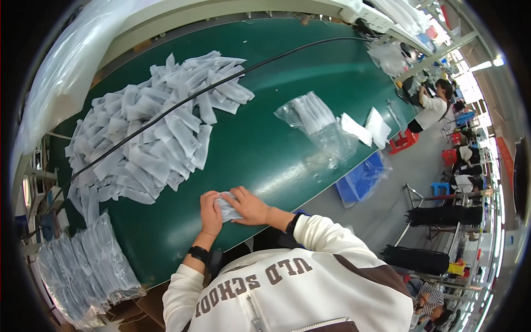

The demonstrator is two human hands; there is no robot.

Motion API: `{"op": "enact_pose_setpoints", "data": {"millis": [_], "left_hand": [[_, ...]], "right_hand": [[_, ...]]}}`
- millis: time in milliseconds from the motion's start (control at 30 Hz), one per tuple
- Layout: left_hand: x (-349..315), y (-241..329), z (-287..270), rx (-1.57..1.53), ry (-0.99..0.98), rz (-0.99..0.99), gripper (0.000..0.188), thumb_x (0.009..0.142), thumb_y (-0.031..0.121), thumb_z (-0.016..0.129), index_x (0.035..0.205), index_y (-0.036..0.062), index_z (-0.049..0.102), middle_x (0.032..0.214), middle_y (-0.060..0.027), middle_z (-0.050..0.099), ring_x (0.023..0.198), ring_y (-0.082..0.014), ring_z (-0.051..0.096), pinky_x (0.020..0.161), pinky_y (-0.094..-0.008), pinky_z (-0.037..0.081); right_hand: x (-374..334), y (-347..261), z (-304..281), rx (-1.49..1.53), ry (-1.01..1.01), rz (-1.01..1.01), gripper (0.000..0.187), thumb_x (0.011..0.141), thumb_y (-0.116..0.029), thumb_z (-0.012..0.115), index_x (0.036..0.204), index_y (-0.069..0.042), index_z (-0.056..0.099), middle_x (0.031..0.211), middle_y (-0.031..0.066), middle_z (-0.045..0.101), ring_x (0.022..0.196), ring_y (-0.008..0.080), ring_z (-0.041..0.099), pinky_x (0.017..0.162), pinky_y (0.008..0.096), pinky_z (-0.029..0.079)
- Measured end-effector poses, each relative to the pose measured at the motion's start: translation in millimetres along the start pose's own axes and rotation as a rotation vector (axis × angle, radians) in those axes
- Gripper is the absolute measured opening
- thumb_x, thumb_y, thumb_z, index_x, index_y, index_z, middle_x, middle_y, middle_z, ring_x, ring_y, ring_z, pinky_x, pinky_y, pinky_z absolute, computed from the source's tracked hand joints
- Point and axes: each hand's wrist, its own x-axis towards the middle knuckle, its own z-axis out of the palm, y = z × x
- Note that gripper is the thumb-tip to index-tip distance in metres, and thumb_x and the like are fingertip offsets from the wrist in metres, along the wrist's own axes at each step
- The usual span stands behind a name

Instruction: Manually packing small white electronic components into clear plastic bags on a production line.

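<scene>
My left hand and my right hand are closed round the two sides of a small bundle of light grey flat pieces. The bundle is at the near edge of the green table, and my fingers partly cover it. Beyond my hands to the left spreads a large loose heap of similar light grey strips, which look like thin cloth or film; I cannot tell which. A clear plastic bag with a stack of pale pieces inside lies farther off to the right.
A black cable crosses above the heap. White folded pieces lie by the table's right edge, a blue plastic bag below it. Filled clear bags stand at the near left. A person is at the far right.
</scene>
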Motion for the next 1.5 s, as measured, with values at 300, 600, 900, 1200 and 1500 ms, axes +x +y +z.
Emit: {"op": "enact_pose_setpoints", "data": {"millis": [300,600,900,1200,1500], "left_hand": [[39,39,37,-0.103,-0.001,-0.059,0.018,0.088,0.004,0.056,0.105,0.0013,0.058,0.106,-0.017,0.058,0.098,-0.034,0.056,0.089,-0.0406,0.047],[115,183,214,0.198,-0.6,0.705,0.039,0.085,0.012,0.065,0.124,0.0134,0.064,0.078,-0.0087,0.06,0.07,-0.0301,0.062,0.064,-0.0388,0.052],[157,188,293,0.581,-0.661,0.516,0.015,0.088,0.014,0.06,0.099,0.0054,0.063,0.063,-0.0128,0.061,0.059,-0.0327,0.063,0.056,-0.0427,0.052],[157,212,258,0.373,-0.403,0.541,0.018,0.084,0.014,0.066,0.075,0.0055,0.053,0.057,-0.0116,0.056,0.054,-0.0321,0.06,0.053,-0.0435,0.048],[157,213,245,0.298,-0.202,0.552,0.029,0.081,0.016,0.075,0.072,0.0061,0.049,0.055,-0.0069,0.049,0.047,-0.0256,0.051,0.05,-0.0359,0.045]], "right_hand": [[-54,40,-41,0.265,-0.025,0.239,0.092,0.069,-0.036,0.084,0.142,-0.001,0.043,0.125,0.0269,0.049,0.115,0.0433,0.049,0.097,0.0459,0.045],[-293,112,-218,0.751,0.195,0.867,0.085,0.074,-0.042,0.081,0.138,0.003,0.049,0.122,0.0171,0.063,0.11,0.0246,0.06,0.097,0.0358,0.046],[-282,196,-208,1.032,0.385,0.773,0.079,0.076,-0.038,0.081,0.136,0.004,0.051,0.116,0.0115,0.064,0.102,0.0161,0.058,0.09,0.0312,0.047],[-214,250,-186,1.07,0.453,1.0,0.063,0.078,-0.028,0.081,0.124,0.008,0.058,0.111,0.0123,0.066,0.097,0.0163,0.062,0.084,0.0302,0.048],[-159,239,-192,1.321,0.294,0.773,0.05,0.082,-0.022,0.079,0.118,0.007,0.061,0.107,0.0109,0.068,0.089,0.0166,0.065,0.076,0.0295,0.051]]}}
